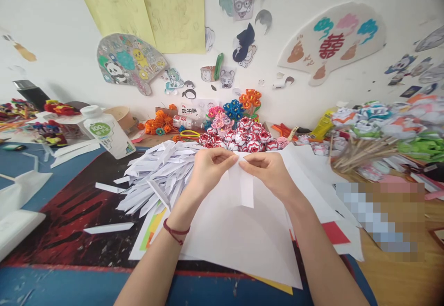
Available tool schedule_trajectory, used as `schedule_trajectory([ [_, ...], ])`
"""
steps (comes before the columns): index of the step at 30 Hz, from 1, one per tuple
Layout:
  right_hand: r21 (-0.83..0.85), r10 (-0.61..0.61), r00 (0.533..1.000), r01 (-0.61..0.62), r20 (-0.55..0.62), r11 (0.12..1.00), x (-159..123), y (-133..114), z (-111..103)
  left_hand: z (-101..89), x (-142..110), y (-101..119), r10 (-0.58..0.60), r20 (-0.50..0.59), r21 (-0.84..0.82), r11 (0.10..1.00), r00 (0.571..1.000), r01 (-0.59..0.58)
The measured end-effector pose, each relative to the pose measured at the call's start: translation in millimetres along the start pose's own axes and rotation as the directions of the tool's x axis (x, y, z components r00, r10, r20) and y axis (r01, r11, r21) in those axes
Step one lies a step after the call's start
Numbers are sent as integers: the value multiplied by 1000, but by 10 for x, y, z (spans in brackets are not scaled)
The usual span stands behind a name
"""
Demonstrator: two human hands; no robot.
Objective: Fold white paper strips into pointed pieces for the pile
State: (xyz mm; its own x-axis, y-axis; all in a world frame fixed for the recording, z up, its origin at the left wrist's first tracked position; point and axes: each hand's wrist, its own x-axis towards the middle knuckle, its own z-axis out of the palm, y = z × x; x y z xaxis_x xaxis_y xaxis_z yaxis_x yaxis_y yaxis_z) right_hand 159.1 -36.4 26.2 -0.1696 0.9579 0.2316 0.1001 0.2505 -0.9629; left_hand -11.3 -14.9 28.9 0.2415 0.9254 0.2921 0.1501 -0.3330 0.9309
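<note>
Between my two hands a white paper strip (247, 188) hangs down over a large white sheet (239, 236). My left hand (215, 165), with a dark red cord bracelet at the wrist, pinches the strip's top edge. From the other side my right hand (265, 169) pinches it too, thumb and finger pressed together. The fingertips of both hands nearly meet. Left of my left hand lies a heap of folded white paper strips (156, 172). A single folded strip (109, 228) rests apart on the dark mat.
Red-and-white paper flowers (248, 135) stand behind my hands. A white bottle (107, 130) is at the left. Wooden sticks (367, 151) and bundled flowers lie at the right. Under the sheet are coloured papers and a black-red mat (76, 209). Fan-shaped crafts (333, 42) hang on the wall.
</note>
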Motion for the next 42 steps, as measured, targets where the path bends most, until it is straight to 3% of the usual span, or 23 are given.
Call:
schedule_trajectory([
  [6,27,5,1000,-5,8,1000,-5,1,16,15,-5,41,55,-8,68,996,998,-55],
  [15,22,-48,999,49,-7,999,6,49,23,33,-21,20,133,0,11,991,991,-133],
  [27,61,-43,999,44,-25,997,7,49,8,32,-4,30,159,21,140,977,987,-160],
  [42,67,-55,997,59,-58,996,13,77,52,38,-9,37,128,-4,97,987,992,-127],
])
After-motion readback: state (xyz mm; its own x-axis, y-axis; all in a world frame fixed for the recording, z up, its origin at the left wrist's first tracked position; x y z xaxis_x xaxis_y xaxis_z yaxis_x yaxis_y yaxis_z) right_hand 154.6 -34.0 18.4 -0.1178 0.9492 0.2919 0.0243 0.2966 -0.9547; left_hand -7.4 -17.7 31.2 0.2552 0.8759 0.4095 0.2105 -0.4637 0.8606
